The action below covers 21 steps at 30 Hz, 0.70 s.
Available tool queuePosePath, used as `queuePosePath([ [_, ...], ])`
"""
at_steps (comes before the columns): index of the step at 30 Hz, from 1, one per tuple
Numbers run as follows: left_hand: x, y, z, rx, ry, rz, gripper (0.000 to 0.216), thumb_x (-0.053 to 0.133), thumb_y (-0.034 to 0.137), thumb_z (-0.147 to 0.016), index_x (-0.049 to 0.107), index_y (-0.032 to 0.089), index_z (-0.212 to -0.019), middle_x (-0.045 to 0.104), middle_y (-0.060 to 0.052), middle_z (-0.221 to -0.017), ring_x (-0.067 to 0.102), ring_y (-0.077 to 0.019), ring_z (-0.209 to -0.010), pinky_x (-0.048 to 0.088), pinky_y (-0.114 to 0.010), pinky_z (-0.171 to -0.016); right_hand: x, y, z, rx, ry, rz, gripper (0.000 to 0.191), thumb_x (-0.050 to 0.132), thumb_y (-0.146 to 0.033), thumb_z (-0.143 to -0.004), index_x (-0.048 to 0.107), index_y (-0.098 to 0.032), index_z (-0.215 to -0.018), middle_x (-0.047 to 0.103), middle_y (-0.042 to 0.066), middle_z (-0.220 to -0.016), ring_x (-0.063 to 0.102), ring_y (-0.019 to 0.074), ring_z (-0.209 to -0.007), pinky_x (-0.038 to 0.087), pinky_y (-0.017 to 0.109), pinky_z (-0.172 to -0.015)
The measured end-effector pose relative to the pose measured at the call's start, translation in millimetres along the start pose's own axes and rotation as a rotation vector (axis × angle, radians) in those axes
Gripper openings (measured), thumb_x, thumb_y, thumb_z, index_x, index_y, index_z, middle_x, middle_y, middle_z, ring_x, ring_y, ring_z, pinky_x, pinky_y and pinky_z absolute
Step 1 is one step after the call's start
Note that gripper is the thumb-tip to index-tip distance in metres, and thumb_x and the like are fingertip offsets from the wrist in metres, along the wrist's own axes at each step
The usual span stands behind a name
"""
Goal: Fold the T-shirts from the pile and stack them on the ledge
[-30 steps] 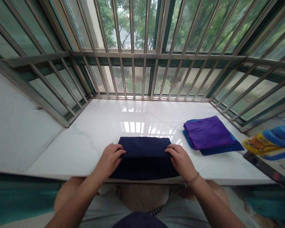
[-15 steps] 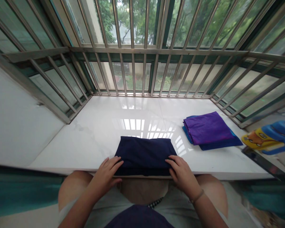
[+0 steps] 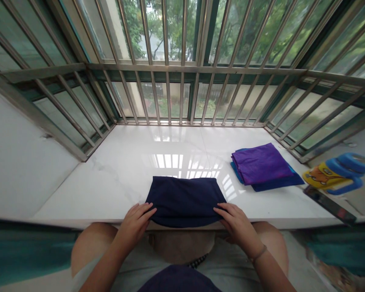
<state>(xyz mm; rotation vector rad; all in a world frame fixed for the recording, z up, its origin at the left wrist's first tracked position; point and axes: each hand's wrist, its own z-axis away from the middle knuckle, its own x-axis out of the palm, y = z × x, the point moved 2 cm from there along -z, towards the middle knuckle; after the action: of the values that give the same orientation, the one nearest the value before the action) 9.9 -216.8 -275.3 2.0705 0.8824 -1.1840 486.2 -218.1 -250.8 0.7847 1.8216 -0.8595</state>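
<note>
A navy blue folded cloth (image 3: 185, 198) lies at the front edge of the white marble sill, in front of my lap. My left hand (image 3: 138, 219) grips its near left corner, fingers on top and the thumb hidden underneath. At the near right corner, my right hand (image 3: 235, 221) holds the fabric the same way. Between the two hands the near edge sags in a shallow curve over the sill's edge. The far part of the cloth rests flat, with slight creases.
To the right lies a stack of folded cloths, with a purple one (image 3: 263, 164) on top of blue ones. Beyond it stand a yellow and blue handled bottle (image 3: 337, 174) and a dark flat object (image 3: 330, 205). Metal window bars (image 3: 182, 97) enclose the sill (image 3: 115, 170).
The cloth's near edge has come up from lying flat into a sagging curve between my hands. My fingers have closed around its near corners. The view has shifted slightly.
</note>
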Motion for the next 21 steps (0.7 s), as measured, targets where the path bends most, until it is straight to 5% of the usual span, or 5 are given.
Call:
queuePosePath([
  [5, -6.7, 14.9, -12.2, -0.015, -0.038, 0.060, 0.047, 0.066, 0.026, -0.102, 0.066, 0.032, -0.149, 0.072, -0.011, -0.148, 0.069, -0.0320, -0.135, 0.055, -0.057, -0.116, -15.1, 5.7, -13.5, 0.093, -0.011, -0.029, 0.040, 0.053, -0.011, -0.103, 0.076, -0.028, -0.132, 0.079, 0.008, -0.121, 0.073, 0.0250, -0.110, 0.062, 0.042, -0.096],
  [9, -16.2, 38.0, -32.7, -0.021, -0.118, 0.136, 0.060, 0.083, 0.052, -0.091, 0.069, 0.030, -0.145, 0.072, -0.015, -0.144, 0.069, -0.0364, -0.130, 0.057, -0.058, -0.112, -28.1, 27.1, -18.1, 0.201, -0.023, -0.022, 0.046, 0.053, -0.007, -0.094, 0.077, -0.025, -0.128, 0.079, 0.010, -0.123, 0.071, 0.0278, -0.114, 0.059, 0.046, -0.101],
  [12, -16.0, 52.6, -58.8, -0.040, -0.086, 0.142, 0.043, 0.076, 0.048, -0.099, 0.073, 0.027, -0.136, 0.074, -0.013, -0.138, 0.071, -0.0339, -0.126, 0.054, -0.060, -0.115, -37.8, 44.4, -27.0, 0.288, -0.077, -0.087, 0.047, 0.052, -0.008, -0.087, 0.078, -0.023, -0.123, 0.078, 0.010, -0.124, 0.071, 0.0270, -0.118, 0.056, 0.045, -0.108],
  [17, 1.8, 67.2, -112.6, -0.095, 0.019, 0.082, 0.039, 0.055, 0.033, -0.110, 0.068, 0.024, -0.145, 0.067, -0.014, -0.154, 0.063, -0.0317, -0.143, 0.046, -0.058, -0.126, -44.0, 47.9, -86.3, 0.411, 0.023, 0.002, 0.037, 0.047, -0.021, -0.104, 0.074, -0.017, -0.129, 0.075, 0.015, -0.126, 0.070, 0.0285, -0.118, 0.052, 0.043, -0.111],
  [21, 25.7, 74.3, -136.1, -0.158, -0.046, -0.007, 0.053, 0.052, 0.040, -0.111, 0.057, 0.020, -0.160, 0.048, -0.016, -0.172, 0.045, -0.0351, -0.160, 0.036, -0.062, -0.131, -28.9, 41.6, -142.5, 0.600, -0.047, 0.180, 0.042, 0.049, -0.034, -0.112, 0.066, -0.009, -0.142, 0.070, 0.023, -0.137, 0.066, 0.0316, -0.124, 0.049, 0.040, -0.106],
])
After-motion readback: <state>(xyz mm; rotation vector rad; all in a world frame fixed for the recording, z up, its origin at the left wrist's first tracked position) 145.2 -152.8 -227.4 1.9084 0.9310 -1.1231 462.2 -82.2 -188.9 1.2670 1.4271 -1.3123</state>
